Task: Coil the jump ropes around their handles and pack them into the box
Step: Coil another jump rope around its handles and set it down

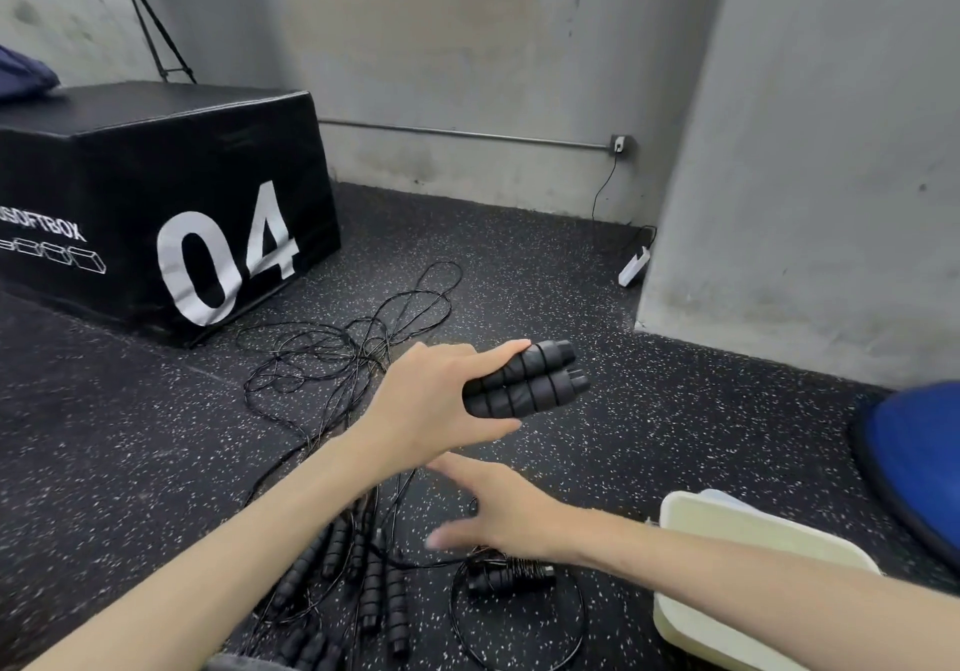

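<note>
Up in the left hand (431,400), a coiled pair of handles (524,384) is gripped at its near end, long axis pointing right and slightly up. Below the grip, the right hand (498,514) hovers with fingers spread, holding nothing. Loose ropes (358,348) tangle beyond; the pale box (748,530) sits lower right, the black plyo box (156,192) upper left.

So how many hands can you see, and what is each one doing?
2. The left hand is raised over the floor, holding a pair of black jump rope handles wrapped with cord. The right hand is lower, fingers spread open, above more handles on the floor.
</note>
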